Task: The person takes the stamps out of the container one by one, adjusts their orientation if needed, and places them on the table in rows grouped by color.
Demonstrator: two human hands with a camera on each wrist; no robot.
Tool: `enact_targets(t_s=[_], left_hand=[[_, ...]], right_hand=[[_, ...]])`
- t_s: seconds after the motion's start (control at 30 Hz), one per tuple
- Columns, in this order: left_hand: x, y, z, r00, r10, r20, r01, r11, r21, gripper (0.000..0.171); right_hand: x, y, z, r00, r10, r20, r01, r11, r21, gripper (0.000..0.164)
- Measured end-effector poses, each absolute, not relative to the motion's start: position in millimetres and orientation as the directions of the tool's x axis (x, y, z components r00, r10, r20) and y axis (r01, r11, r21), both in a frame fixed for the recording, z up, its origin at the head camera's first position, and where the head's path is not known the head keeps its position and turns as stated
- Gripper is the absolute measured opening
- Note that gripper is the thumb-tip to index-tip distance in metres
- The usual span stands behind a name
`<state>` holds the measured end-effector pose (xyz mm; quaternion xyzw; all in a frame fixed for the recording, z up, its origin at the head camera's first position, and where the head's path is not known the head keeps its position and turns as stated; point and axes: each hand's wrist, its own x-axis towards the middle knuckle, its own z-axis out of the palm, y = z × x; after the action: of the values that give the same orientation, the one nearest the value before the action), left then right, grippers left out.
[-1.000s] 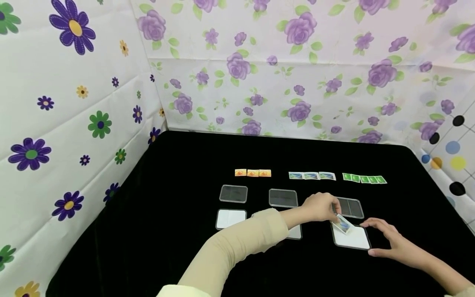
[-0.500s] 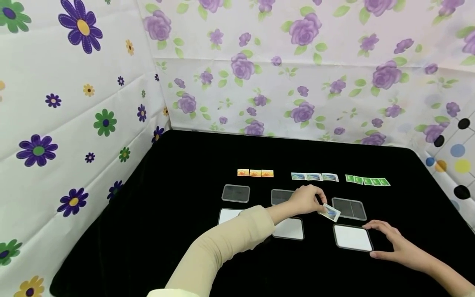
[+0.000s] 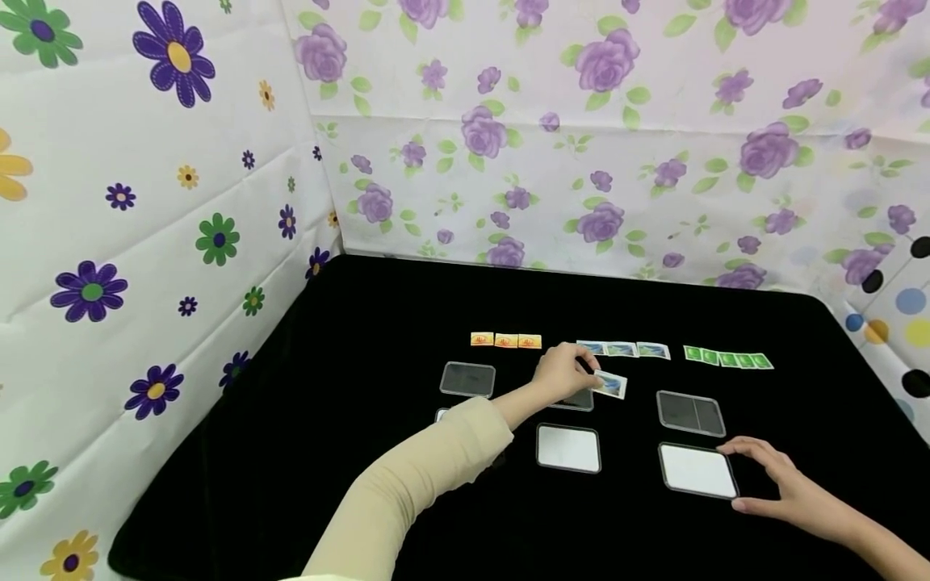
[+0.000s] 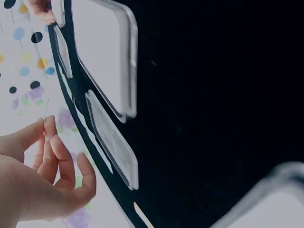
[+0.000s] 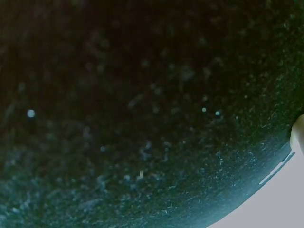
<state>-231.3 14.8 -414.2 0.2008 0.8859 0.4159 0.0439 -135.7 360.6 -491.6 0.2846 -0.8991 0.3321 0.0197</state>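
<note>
My left hand (image 3: pixel 559 375) pinches a small white-bordered postage stamp (image 3: pixel 612 386) with a blue landscape between thumb and fingertips. It hovers over the middle clear case half (image 3: pixel 579 400), partly hiding it. The left wrist view shows the left hand (image 4: pixel 45 175) with the stamp edge-on as a thin line. At the right, my right hand (image 3: pixel 788 484) is spread, index finger and thumb touching two corners of a white-lined case half (image 3: pixel 699 470). Behind the left hand lies a row of matching blue stamps (image 3: pixel 622 349). Only a fingertip (image 5: pixel 298 135) shows in the right wrist view.
Orange stamps (image 3: pixel 506 341) lie in a row at left, green stamps (image 3: pixel 729 357) at right. Other clear case halves (image 3: pixel 468 379) lie in front of the rows. A white-lined case half (image 3: pixel 568 448) lies mid-table; another is mostly hidden by the left sleeve (image 3: pixel 429 460).
My left hand has carried the stamp away from the right white-lined case, leftward and back towards the blue row. The right hand stays at that case. The head view has shifted slightly.
</note>
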Motion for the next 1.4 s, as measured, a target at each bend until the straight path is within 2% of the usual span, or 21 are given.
enact_targets(t_s=[0.2, 0.5, 0.9, 1.4], left_hand=[[-241, -1, -413, -0.957, 0.272, 0.102, 0.251, 0.602, 0.758, 0.015], [-264, -14, -407, -0.99, 0.123, 0.065, 0.13, 0.655, 0.745, 0.013], [-283, -13, -412, -0.999, -0.036, 0.011, -0.018, 0.721, 0.693, 0.012], [-299, -1, -414, -0.986, -0.131, -0.1, -0.164, 0.721, 0.673, 0.009]], right_hand=[[-135, 358, -492, -0.822, -0.51, 0.253, -0.551, 0.602, -0.578, 0.063], [-137, 361, -490, -0.838, -0.501, 0.217, -0.523, 0.624, -0.58, 0.062], [-138, 361, -491, -0.842, -0.498, 0.208, -0.517, 0.633, -0.576, 0.062], [-138, 362, -491, -0.826, -0.511, 0.239, -0.545, 0.615, -0.569, 0.063]])
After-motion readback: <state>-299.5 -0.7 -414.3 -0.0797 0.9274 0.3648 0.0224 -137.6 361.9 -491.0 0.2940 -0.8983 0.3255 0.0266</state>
